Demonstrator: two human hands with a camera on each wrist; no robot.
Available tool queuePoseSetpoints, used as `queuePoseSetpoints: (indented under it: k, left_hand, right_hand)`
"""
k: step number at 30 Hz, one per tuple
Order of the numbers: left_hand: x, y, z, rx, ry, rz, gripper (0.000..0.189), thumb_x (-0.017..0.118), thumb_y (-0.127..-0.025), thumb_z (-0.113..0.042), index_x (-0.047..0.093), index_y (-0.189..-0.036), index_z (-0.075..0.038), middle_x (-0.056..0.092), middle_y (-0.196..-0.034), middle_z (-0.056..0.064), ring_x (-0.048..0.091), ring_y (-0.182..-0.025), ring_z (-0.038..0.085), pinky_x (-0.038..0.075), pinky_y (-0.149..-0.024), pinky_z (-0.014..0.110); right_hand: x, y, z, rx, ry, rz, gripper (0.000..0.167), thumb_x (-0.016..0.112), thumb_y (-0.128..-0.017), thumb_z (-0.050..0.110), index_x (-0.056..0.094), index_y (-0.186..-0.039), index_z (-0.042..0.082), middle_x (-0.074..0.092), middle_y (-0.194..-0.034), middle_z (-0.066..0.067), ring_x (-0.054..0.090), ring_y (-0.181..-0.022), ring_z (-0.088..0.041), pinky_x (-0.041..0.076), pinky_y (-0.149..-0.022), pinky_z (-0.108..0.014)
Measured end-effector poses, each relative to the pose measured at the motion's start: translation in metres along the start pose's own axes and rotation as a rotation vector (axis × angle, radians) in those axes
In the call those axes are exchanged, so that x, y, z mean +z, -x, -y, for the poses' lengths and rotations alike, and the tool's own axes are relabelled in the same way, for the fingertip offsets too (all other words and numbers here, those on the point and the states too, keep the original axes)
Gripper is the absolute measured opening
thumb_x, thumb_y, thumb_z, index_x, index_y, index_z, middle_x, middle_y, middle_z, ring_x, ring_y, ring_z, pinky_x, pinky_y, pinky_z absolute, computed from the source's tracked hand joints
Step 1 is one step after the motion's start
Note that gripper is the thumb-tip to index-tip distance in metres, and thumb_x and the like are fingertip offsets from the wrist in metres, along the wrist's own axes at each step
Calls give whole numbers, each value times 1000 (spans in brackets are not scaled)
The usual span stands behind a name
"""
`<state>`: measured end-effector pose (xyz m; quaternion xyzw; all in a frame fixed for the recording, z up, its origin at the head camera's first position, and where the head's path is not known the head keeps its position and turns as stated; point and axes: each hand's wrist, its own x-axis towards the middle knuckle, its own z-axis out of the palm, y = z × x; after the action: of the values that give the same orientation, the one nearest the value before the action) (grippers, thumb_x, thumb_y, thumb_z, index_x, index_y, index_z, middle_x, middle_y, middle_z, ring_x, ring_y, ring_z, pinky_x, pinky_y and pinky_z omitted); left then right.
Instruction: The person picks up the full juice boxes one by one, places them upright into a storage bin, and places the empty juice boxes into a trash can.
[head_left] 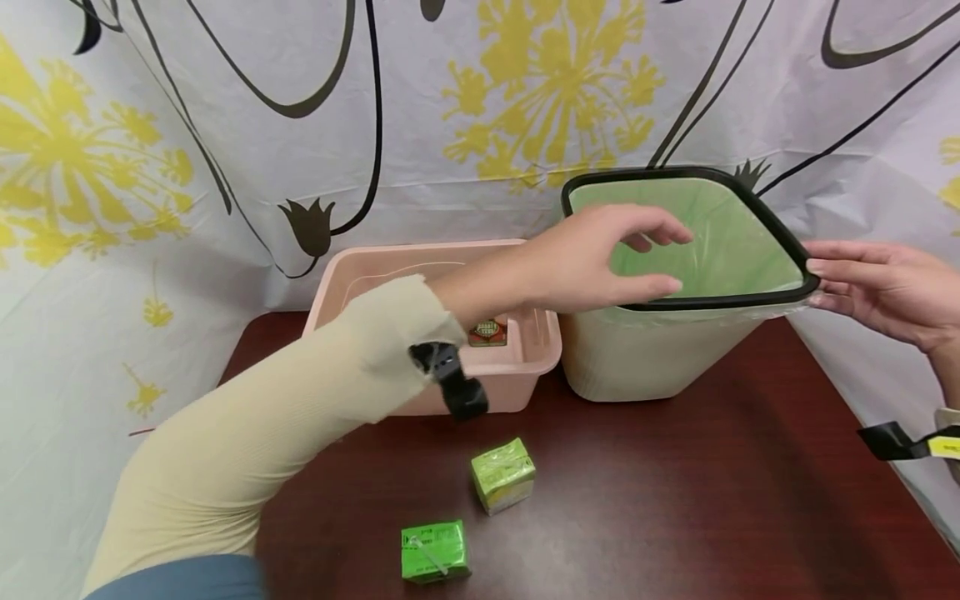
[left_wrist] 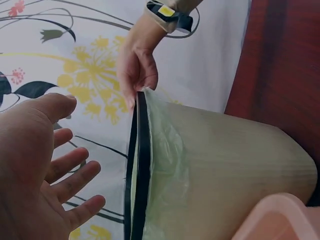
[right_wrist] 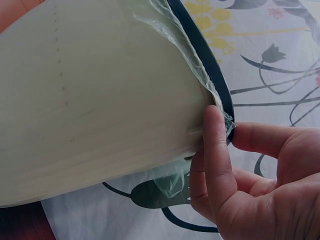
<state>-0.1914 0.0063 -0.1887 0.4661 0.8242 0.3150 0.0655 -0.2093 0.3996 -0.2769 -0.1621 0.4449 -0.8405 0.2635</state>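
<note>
A pale trash can (head_left: 637,358) stands tilted on the table, its mouth lined with a thin green plastic bag (head_left: 720,225) under a black rim ring (head_left: 720,298). My right hand (head_left: 892,287) pinches the rim at its right corner, thumb on the ring and fingers beneath; the right wrist view shows the fingers (right_wrist: 215,145) against the bag's folded edge. Over the near left part of the mouth hovers my left hand (head_left: 600,258), fingers loosely spread. In the left wrist view that hand (left_wrist: 45,170) holds nothing and is apart from the ring.
Left of the can sits a pink plastic basin (head_left: 517,383) with a small red packet (head_left: 489,332) inside. Two small green drink cartons, one yellowish (head_left: 504,475) and one bright green (head_left: 435,552), lie on the dark red table (head_left: 675,500). A patterned cloth (head_left: 420,150) hangs behind.
</note>
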Motion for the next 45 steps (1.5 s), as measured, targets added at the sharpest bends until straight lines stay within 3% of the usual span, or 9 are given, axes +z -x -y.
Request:
queuePoseSetpoints:
  k: [7, 9, 14, 19, 26, 34, 41, 45]
  left_hand:
    - [-3, 55, 0, -26, 43, -65, 49, 73, -96, -25, 60, -139, -8, 62, -137, 1, 56, -120, 12, 44, -98, 20]
    - [0, 72, -1, -32, 63, -90, 47, 74, -95, -24, 62, -137, -8, 64, -130, 0, 58, -116, 10, 48, -92, 21]
    - [14, 115, 5, -26, 102, -145, 43, 77, -92, -20, 65, -132, -8, 66, -116, -4, 58, -108, 4, 49, -95, 26]
    - [28, 156, 18, -56, 144, -178, 46, 80, -89, -18, 65, -132, -9, 66, -126, -4, 61, -117, 10, 48, -104, 34]
    - [48, 207, 35, -114, 224, -199, 47, 77, -92, -14, 62, -136, -13, 65, -133, -4, 61, -123, 17, 48, -105, 39]
    - [81, 250, 49, -62, 204, -247, 51, 78, -90, -9, 60, -137, -17, 64, -132, -5, 59, -122, 15, 49, -101, 33]
    - [119, 280, 62, -7, 201, -280, 62, 80, -87, -9, 55, -144, -14, 57, -142, 4, 54, -131, 21, 43, -109, 30]
    - [142, 295, 67, -64, 236, -239, 71, 83, -86, -17, 50, -149, -13, 51, -148, 4, 49, -136, 21, 40, -112, 32]
  right_hand:
    - [-3, 2, 0, -10, 7, 6, 47, 23, -106, -12, 64, -128, -8, 70, -118, -22, 71, -103, -31, 59, -86, -38]
    - [-3, 2, 1, -11, -6, 14, 47, 23, -107, -12, 64, -129, -8, 69, -119, -22, 71, -104, -32, 59, -87, -38]
    - [-4, 1, 1, -6, -2, 43, 48, 21, -106, -12, 63, -130, -8, 68, -122, -22, 70, -106, -32, 58, -89, -38]
    - [-3, -1, 1, 2, 15, 52, 49, 20, -106, -11, 63, -131, -7, 69, -122, -21, 70, -107, -31, 58, -90, -38]
    - [-3, 0, 1, 5, -1, 51, 49, 20, -106, -12, 62, -131, -8, 68, -122, -22, 70, -108, -32, 57, -91, -39]
    - [-4, -1, 1, 8, -16, 63, 49, 20, -106, -12, 62, -132, -8, 68, -124, -22, 69, -109, -33, 57, -92, -39]
    - [-3, 0, 1, 3, -16, 65, 49, 20, -106, -12, 62, -132, -9, 68, -124, -22, 69, -109, -33, 57, -92, -39]
    - [-3, -1, 1, 6, -16, 70, 49, 20, -106, -12, 61, -132, -9, 68, -124, -22, 69, -109, -33, 57, -93, -39]
